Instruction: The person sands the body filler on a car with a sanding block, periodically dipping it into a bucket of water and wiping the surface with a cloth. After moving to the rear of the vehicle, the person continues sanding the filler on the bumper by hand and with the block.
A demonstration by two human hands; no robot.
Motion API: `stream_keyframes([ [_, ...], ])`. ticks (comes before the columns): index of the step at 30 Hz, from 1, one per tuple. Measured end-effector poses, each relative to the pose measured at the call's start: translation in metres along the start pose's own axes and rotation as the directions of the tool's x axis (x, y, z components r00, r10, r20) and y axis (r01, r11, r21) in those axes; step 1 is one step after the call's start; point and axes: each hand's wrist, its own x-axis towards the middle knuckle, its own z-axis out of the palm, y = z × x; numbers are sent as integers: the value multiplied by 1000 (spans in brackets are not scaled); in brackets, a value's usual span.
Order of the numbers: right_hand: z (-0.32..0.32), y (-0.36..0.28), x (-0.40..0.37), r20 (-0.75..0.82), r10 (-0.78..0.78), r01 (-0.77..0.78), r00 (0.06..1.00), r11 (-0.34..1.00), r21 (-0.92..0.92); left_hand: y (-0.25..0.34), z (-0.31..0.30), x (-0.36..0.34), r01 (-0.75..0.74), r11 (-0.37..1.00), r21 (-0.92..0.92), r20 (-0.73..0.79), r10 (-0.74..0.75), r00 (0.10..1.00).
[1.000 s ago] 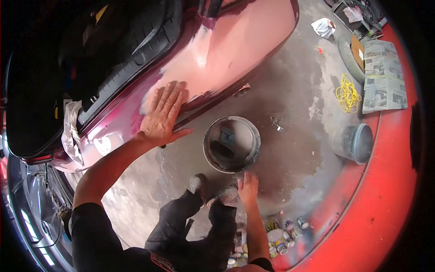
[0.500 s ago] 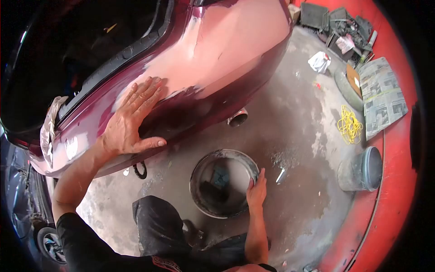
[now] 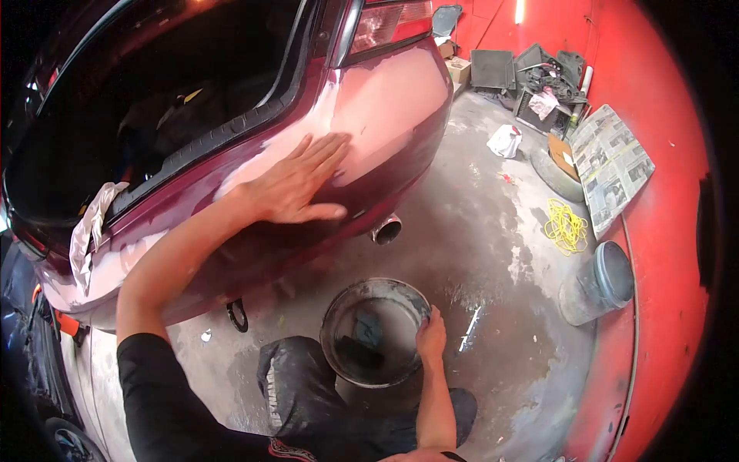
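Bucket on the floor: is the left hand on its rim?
No, the right hand grips the bucket by its rim, while the left hand lies flat on the car's rear bumper.

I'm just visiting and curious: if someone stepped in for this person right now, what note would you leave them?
Left hand: open, flat on the maroon rear bumper, over a pale, dull patch.
Right hand: fingers curled over the rim of the bucket on the floor; a dark block lies in it.
Done: part of the bumper looks rubbed down.
Left: probably the glossy paint around the patch; a rag hangs on the boot sill.
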Motion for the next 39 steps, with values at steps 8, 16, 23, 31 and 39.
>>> stream_keyframes([
  [8, -5, -8, 6, 28, 11, -9, 1000, 998, -57, -51, 18, 111, 166, 875, 455, -219, -70, 973],
  [16, 3, 5, 10, -7, -24, 23, 1000, 995, -97, -48, 15, 112, 166, 895, 414, -189, -94, 978],
  [23, -1, 5, 11, 44, -33, 38, 998, 993, -111, -24, 27, 50, 112, 963, 245, -148, -77, 986],
  [31, 15, 46, 23, 14, -252, 252, 968, 968, 11, 11, -20, -10, 96, 983, -155, 12, -95, 995],
  [39, -6, 16, 20, 85, -177, 189, 981, 968, -167, 42, 1, -130, 310, 950, -46, -325, -307, 894],
])
